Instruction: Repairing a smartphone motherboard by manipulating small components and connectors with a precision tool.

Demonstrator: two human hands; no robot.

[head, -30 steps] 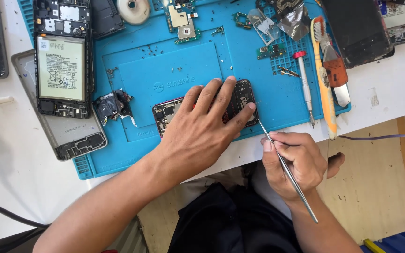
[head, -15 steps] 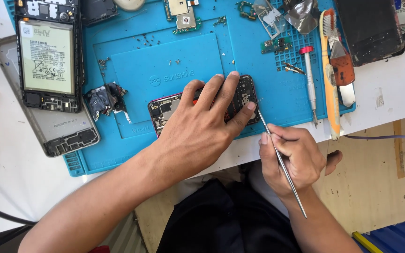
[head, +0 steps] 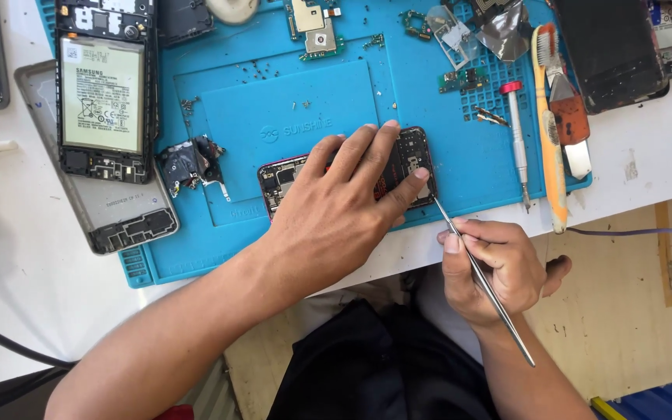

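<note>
Two sets of fingers share this job: those of my left hand (head: 344, 214) lie spread and flat, gripping nothing, pressing down on the opened dark smartphone body with its exposed circuit board (head: 410, 159) so it cannot skid across the blue silicone repair mat (head: 274, 109), while the fingers of my right hand (head: 495, 268) are closed in a pen grip round the thin silver metal probe (head: 480, 276), whose tip reaches up to the phone's lower right corner just beside my left thumb. I hold the probe slanted and low, the wrist hanging off the edge of the white tabletop (head: 17, 257), which I judge gives me finer control at the tip. The phone lies near the mat's front edge, close to my body. Farther out, a crumpled black flex part (head: 188, 165) lies left of the phone; beyond it a second opened phone with a pale grey battery (head: 103, 97) rests on a grey back frame (head: 126, 218). To the right lie a red-capped precision screwdriver (head: 516, 136) and an orange-handled toothbrush (head: 550, 140), kept within easy reach. Compared with half a second ago, my hands keep nearly the same pose; the view has drifted slightly, and the probe sits a touch steeper.
</note>
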